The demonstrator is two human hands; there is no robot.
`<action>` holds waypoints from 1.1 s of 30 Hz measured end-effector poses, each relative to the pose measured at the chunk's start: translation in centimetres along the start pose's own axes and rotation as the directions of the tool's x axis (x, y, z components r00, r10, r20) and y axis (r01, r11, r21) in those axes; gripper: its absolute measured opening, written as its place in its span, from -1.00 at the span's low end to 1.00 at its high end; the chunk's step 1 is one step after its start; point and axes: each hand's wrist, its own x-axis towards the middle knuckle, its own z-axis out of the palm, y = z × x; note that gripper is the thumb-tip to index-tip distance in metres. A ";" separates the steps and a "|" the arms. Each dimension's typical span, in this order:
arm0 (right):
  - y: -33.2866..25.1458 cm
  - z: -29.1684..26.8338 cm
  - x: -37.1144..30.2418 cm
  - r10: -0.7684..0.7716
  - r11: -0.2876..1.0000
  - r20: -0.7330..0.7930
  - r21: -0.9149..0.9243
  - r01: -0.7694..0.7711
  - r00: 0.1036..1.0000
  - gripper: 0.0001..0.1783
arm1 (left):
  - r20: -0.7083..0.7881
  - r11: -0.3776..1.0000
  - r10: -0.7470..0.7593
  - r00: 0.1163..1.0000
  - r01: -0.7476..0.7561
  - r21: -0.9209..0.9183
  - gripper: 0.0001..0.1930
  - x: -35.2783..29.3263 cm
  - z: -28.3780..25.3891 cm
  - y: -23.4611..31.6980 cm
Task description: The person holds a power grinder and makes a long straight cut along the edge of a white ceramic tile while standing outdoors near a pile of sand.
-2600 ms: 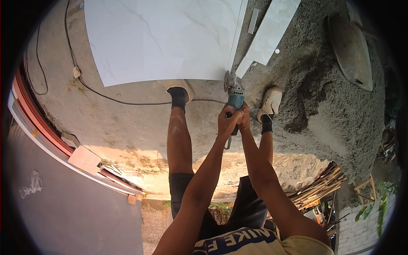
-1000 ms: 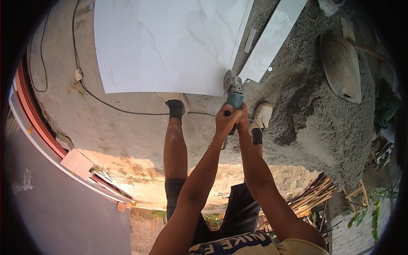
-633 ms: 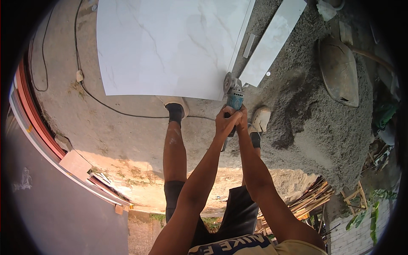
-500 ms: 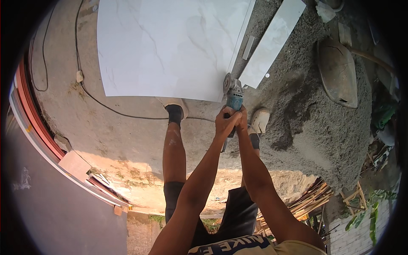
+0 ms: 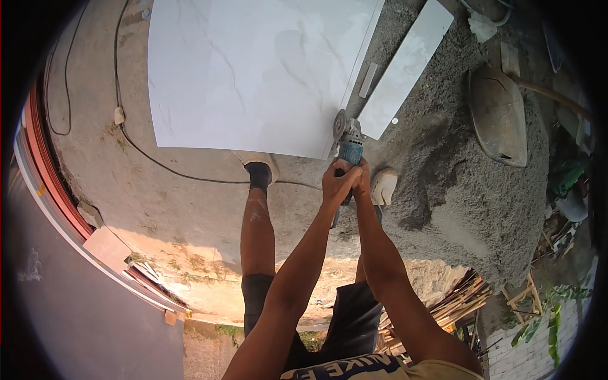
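Both my hands grip a blue-green angle grinder. My left hand wraps round its body from the left, and my right hand closes on it from the right. The grinder's disc stands on edge at the near right corner of a large white marbled tile. A thin line runs along the tile's right side, leading away from the disc. Whether the disc touches the tile I cannot tell. To the right lies a narrow white strip of tile, apart from the large one.
A shovel lies on a grey sand heap at right. A small pale offcut sits between tile and strip. A black cable crosses the concrete behind my left foot. Wooden sticks are piled at the lower right.
The tile and ground sit slightly lower in the picture now. The grinder stays at the tile's near right corner, and both hands keep the same grip.
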 end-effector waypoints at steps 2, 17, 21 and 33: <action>0.4 -0.3 0.4 0.046 0.999 -0.024 0.003 -0.046 0.999 -0.60 | -0.004 1.000 -0.003 1.000 0.003 0.000 -0.63 0.2 0.4 0.3; -4.8 -0.7 1.5 -0.013 1.000 0.001 0.016 0.013 1.000 -0.69 | -0.028 0.999 -0.047 0.999 0.048 0.020 -0.54 1.3 2.0 2.1; -5.2 -0.6 2.1 0.003 1.000 -0.007 -0.001 -0.003 1.000 -0.68 | -0.018 0.998 -0.053 0.998 0.053 0.044 -0.54 1.8 2.0 2.8; -3.6 -1.5 4.9 -0.040 0.999 0.018 0.034 0.039 0.999 -0.79 | -0.036 0.995 -0.063 0.997 0.065 0.069 -0.48 3.0 2.8 4.7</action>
